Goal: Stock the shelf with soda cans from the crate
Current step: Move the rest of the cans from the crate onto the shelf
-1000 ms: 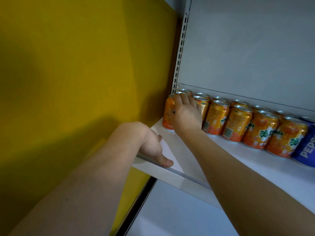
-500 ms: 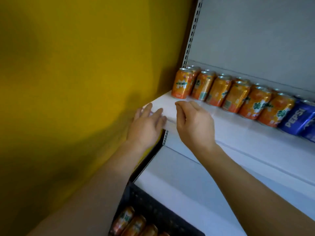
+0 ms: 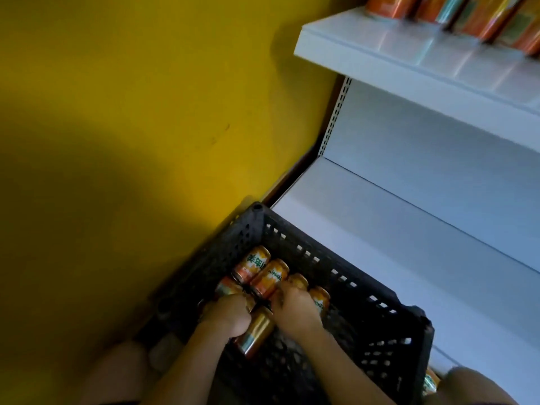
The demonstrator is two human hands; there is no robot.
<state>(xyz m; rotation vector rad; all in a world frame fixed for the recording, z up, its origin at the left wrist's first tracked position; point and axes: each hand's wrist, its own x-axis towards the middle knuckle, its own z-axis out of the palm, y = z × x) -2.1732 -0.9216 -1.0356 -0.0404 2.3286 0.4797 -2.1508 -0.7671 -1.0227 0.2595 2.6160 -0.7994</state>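
Both hands dropped from shelf [image 3: 380, 45] edge into crate [image 3: 380, 305]: restock trip started. Left hand [image 3: 226, 318] curled round lying can [image 3: 255, 336]; right hand [image 3: 296, 309] over cans at crate's far-left corner, grip unclear. Crate: several orange cans lying flat. Shelf back edge: orange row.

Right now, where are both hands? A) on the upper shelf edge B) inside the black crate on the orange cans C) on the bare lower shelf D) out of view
B: the left hand and right hand are both down in the black crate, fingers curled over the orange cans lying there.
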